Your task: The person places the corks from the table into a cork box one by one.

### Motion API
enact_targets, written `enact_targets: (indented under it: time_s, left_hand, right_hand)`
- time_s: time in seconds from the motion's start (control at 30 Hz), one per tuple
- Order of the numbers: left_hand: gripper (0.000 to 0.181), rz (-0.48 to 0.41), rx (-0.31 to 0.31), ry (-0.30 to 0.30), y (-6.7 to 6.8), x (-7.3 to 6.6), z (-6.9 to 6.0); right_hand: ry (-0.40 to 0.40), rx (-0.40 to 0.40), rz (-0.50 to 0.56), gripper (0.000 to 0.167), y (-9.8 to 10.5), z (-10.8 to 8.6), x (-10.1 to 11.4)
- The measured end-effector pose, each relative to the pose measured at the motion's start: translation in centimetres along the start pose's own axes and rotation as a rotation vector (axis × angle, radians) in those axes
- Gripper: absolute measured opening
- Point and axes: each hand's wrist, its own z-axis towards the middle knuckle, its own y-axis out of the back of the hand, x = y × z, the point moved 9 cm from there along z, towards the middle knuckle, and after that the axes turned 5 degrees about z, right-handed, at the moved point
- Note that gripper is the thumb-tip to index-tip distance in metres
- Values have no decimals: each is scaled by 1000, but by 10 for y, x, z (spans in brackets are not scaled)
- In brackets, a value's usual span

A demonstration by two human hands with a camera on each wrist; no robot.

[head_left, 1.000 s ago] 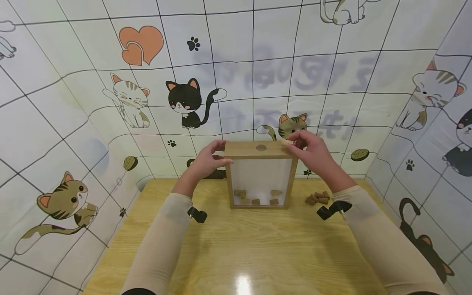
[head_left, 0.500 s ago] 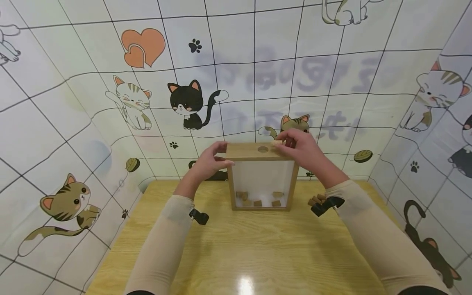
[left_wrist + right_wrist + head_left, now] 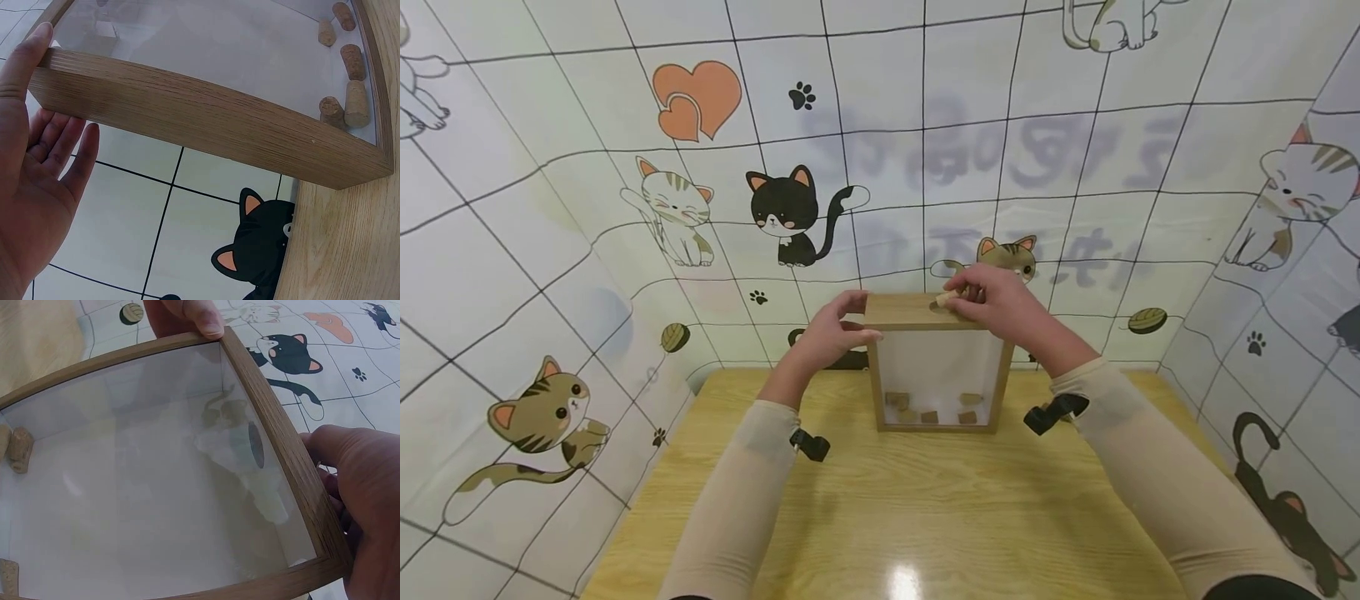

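Observation:
A shallow wooden box (image 3: 898, 310) with a clear front stands upright on the table. Its top has a round hole (image 3: 934, 306). My left hand (image 3: 831, 335) grips the upper left corner, thumb on the front edge and fingers at the side and back. Between thumb and fingers of my right hand (image 3: 1000, 304) is a cork (image 3: 945, 297), held tilted at the hole. Behind the clear front, several corks (image 3: 356, 103) lie along the bottom. The right wrist view shows my right hand (image 3: 369, 487) beside the top edge, with the pinched cork hidden.
The wooden table (image 3: 880, 500) meets a cloth wall (image 3: 880, 208) printed with cats and grid lines just behind the box. Dark wrist cameras sit on both forearms. The right one (image 3: 1055, 413) covers nearly all of the loose corks on the table.
My right hand has slid left along the box top, taking the cork from the right end to the hole. The left hand keeps its grip. The view has shifted slightly.

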Motion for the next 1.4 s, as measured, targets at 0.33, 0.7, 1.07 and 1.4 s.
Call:
enact_targets:
  time_s: [0.33, 0.7, 1.07, 1.4]
  left_hand:
    - [84, 8, 11, 1, -11, -1, -2]
    - [83, 7, 11, 8, -15, 3, -5]
    - [81, 18, -1, -6, -11, 0, -2]
    - [82, 1, 1, -6, 0, -1, -4]
  right_hand:
    - [-56, 3, 4, 24, 0, -10, -7]
    - [-36, -27, 13, 23, 1, -15, -9]
    - [102, -245, -22, 5, 38, -42, -6]
    - [-48, -286, -56, 4, 68, -95, -50]
